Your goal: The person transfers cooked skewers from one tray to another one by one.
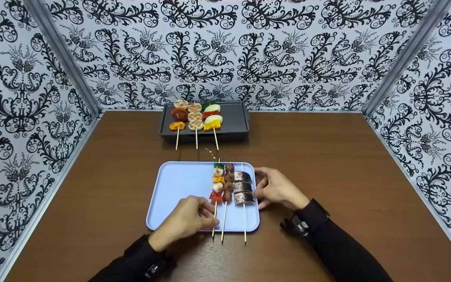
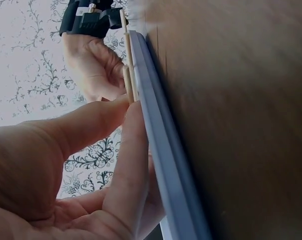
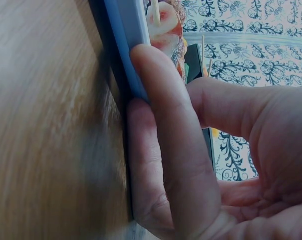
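Note:
A light blue tray (image 1: 182, 180) lies on the table with three skewers along its right half. My left hand (image 1: 188, 217) pinches the stick (image 2: 128, 82) of the mixed vegetable skewer (image 1: 218, 187) between thumb and finger, just over the tray's front rim. Beside it lies a meatball skewer (image 1: 228, 187), and farther right a fish skewer (image 1: 243, 187) with dark-skinned chunks. At the tray's right edge, my right hand (image 1: 280, 190) holds the rim (image 3: 128, 30). Its fingers (image 3: 176, 135) press the outer side, and the thumb tip is partly hidden in the right wrist view.
Behind the tray stands a dark grey grill plate (image 1: 233, 117) bearing three more skewers, their sticks jutting over its front edge. The brown wooden table (image 1: 319, 149) is bounded by patterned wall panels (image 1: 225, 51) at the back and both sides.

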The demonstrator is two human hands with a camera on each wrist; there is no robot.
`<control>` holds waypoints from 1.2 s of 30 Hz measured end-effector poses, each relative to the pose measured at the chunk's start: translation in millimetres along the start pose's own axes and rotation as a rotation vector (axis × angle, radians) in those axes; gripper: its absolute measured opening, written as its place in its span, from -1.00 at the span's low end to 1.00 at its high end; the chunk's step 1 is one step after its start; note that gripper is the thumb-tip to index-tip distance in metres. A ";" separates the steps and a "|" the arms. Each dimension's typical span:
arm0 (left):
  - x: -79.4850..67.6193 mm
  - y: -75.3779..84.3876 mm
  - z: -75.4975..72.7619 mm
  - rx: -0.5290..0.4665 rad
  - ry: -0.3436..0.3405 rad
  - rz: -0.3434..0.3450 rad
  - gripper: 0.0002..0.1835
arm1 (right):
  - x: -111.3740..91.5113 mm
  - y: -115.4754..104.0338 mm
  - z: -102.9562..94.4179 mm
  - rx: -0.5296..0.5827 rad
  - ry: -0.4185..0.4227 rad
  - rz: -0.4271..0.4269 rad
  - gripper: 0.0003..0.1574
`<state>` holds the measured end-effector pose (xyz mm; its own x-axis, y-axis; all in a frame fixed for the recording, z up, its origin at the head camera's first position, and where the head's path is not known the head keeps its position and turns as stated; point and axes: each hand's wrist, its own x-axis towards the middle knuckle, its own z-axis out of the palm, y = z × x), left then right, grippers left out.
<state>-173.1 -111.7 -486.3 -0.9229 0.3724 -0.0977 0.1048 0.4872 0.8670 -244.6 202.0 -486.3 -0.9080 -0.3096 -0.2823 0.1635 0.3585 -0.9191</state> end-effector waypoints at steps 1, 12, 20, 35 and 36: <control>-0.4 0.7 -0.8 0.007 0.000 0.000 -0.76 | 0.1 0.1 0.3 0.000 0.000 -0.001 0.18; -1.7 7.6 -17.4 0.107 0.004 0.046 -0.73 | -0.4 0.4 -0.1 -0.004 0.006 -0.008 0.19; 3.1 19.8 -39.5 0.185 0.081 0.068 -0.70 | -0.9 1.3 -1.4 0.001 0.005 -0.004 0.19; 27.3 24.5 -67.6 0.202 0.319 0.107 -0.69 | -1.2 0.0 -0.7 -0.006 0.009 0.000 0.21; 28.9 24.0 -69.0 0.206 0.340 0.105 -0.67 | -1.2 0.2 -0.5 -0.007 0.008 0.001 0.21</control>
<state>-222.8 -143.8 -434.6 -0.9696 0.1632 0.1826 0.2448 0.6211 0.7445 -243.7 202.9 -486.0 -0.9109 -0.3025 -0.2807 0.1613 0.3652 -0.9168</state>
